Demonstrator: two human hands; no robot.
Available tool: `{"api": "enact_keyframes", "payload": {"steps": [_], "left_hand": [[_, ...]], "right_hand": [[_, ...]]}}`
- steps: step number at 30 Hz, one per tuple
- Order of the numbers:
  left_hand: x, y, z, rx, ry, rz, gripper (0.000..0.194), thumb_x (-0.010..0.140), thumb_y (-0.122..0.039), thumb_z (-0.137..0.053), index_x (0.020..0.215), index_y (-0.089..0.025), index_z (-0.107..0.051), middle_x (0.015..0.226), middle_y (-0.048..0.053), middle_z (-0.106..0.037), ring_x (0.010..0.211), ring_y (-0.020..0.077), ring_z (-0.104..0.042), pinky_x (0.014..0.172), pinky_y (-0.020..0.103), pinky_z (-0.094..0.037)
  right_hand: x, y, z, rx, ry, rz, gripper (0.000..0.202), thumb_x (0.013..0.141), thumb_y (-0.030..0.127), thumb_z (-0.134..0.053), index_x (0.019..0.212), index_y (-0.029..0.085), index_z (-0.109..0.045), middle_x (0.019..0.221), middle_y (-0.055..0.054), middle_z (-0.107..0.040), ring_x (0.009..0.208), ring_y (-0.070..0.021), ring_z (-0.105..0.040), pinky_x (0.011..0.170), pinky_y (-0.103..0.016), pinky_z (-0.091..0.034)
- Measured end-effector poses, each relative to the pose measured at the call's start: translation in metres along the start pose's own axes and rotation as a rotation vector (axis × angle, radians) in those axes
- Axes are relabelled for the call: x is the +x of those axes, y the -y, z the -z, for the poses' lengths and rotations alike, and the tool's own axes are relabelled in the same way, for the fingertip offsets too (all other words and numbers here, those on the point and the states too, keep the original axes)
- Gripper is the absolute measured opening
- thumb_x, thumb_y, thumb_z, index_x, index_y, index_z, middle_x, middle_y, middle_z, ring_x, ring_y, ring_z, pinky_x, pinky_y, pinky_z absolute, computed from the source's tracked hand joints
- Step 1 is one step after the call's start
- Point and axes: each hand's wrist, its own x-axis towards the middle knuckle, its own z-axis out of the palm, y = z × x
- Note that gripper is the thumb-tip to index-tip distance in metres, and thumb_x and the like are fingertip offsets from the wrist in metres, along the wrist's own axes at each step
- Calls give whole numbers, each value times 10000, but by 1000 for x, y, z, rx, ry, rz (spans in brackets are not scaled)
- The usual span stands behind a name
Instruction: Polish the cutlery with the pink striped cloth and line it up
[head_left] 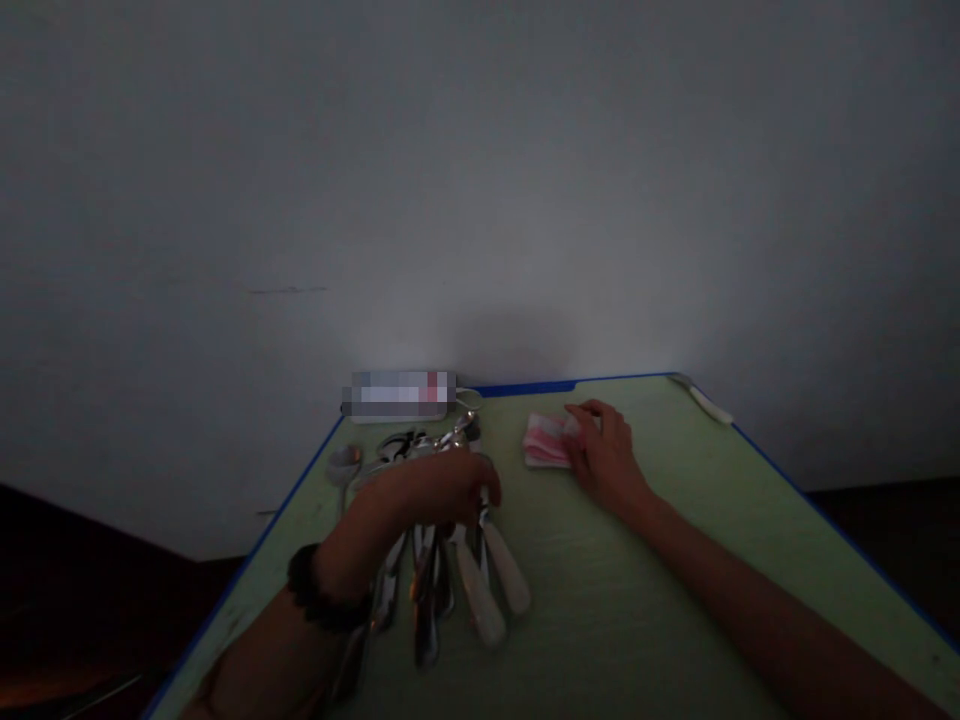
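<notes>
My left hand (457,485), with a dark beaded bracelet at its wrist, is over a pile of metal cutlery. Its fingers are bent down by the necks of two white-handled utensils (481,595); what they pinch is hidden. Several metal handles (425,625) point towards me below that hand. Left of it lies a ladle-like spoon (344,462) with a round bowl. My right hand (604,450) grips the right side of a folded pink-and-white cloth (546,440), which rests on the table.
The pale green table (637,620) has a blue edge and meets a grey wall (480,200). A white box-like object (397,397), partly blurred out, stands at the back left. One white-handled utensil (705,400) lies at the back right corner.
</notes>
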Motion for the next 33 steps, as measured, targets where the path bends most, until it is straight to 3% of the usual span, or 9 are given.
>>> {"api": "enact_keyframes", "payload": {"steps": [4,7,10,15,20,25,29,31,33], "left_hand": [[7,-13,-14,101,17,-4,390,564,3,-582,816,-266,-710,638,-18,-624,557,149,-568,492,215,-380],[10,-20,-17,273,-68,-102,215,617,-44,-630,720,-218,-701,777,47,-635,774,208,-572,664,280,-426],[14,-21,-16,322,-133,-187,97,703,-120,-635,758,-190,-673,913,76,-623,953,234,-516,818,321,-401],[22,-13,-19,272,-130,-186,74,759,-120,-575,784,-161,-631,873,78,-629,918,213,-534,821,312,-402],[23,-8,-14,127,-229,-69,135,839,-174,-478,897,-185,-600,831,36,-639,766,167,-577,701,266,-418],[22,-10,1,234,-388,-139,186,883,-231,-459,998,-214,-605,878,39,-655,841,186,-572,791,319,-398],[25,-9,0,291,-494,-194,155,863,-280,-528,958,-233,-641,865,35,-635,881,192,-550,864,366,-384],[28,-7,-3,232,-636,-193,161,818,-301,-595,958,-234,-638,991,49,-612,992,209,-522,917,390,-369],[32,-5,-6,45,-864,-124,356,756,-340,-663,1082,-226,-575,1181,85,-527,1092,229,-483,918,389,-396]], "right_hand": [[-2,13,7,12,108,166,344,890,336,-397,1207,249,-501,1110,-121,-515,1030,-252,-452,851,-419,-357],[-2,17,9,12,218,194,325,904,361,-372,1173,272,-531,1054,-96,-566,998,-235,-477,847,-404,-334],[-2,15,8,-8,226,126,302,915,348,-349,1102,262,-570,1025,-82,-598,999,-233,-489,873,-423,-291],[-2,13,6,18,188,108,276,905,340,-382,1081,253,-577,1049,-82,-602,1023,-226,-500,885,-413,-281],[-2,12,12,218,176,131,314,925,287,-312,1066,250,-591,1031,-46,-649,978,-182,-551,896,-384,-301],[-5,12,21,467,232,260,430,928,333,-206,1049,226,-605,954,-29,-671,886,-167,-576,849,-339,-365],[-7,17,21,360,267,265,376,894,400,-325,835,187,-629,730,-43,-641,723,-175,-553,727,-313,-394],[-7,18,18,283,267,208,346,886,389,-359,802,176,-618,704,-50,-623,680,-167,-537,670,-292,-394],[-7,17,14,264,237,135,374,905,362,-311,787,166,-606,701,-55,-613,647,-154,-530,631,-275,-393]]}}
